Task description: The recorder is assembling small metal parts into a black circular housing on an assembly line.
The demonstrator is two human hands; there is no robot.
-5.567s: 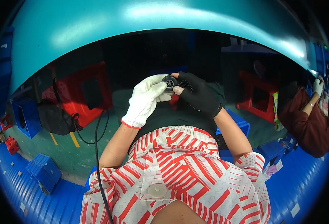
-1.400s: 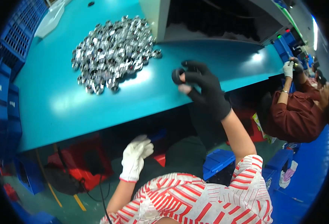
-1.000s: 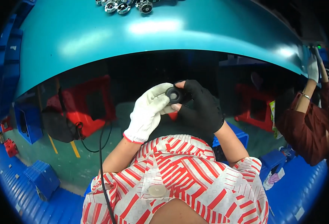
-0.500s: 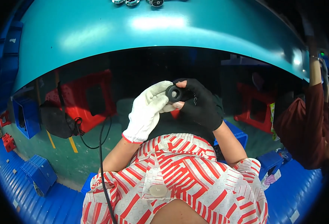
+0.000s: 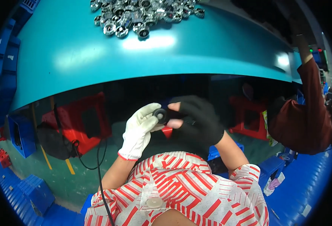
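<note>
My left hand (image 5: 137,128), in a white knit glove with a red cuff edge, pinches a small black ring-shaped part (image 5: 163,112) between thumb and fingers, in front of my body. The ring is upright, and a pale grey spot shows at its middle. Just right of the part is my right hand (image 5: 199,119), in a black fingerless glove. Its thumb and forefinger point toward the ring, spread apart and not touching it. Nothing shows between them, and the hand is a little blurred.
A turquoise table (image 5: 98,64) stretches ahead, bearing a pile of shiny metal round parts (image 5: 143,17). Below are a red stool (image 5: 66,122) with a black bag (image 5: 53,139) and another red stool (image 5: 246,115). A person in a maroon sleeve (image 5: 305,120) is at right.
My right hand has let go of the black ring-shaped part and drawn off to the right; the left keeps it. The view has tilted up, bringing the pile of metal parts into sight.
</note>
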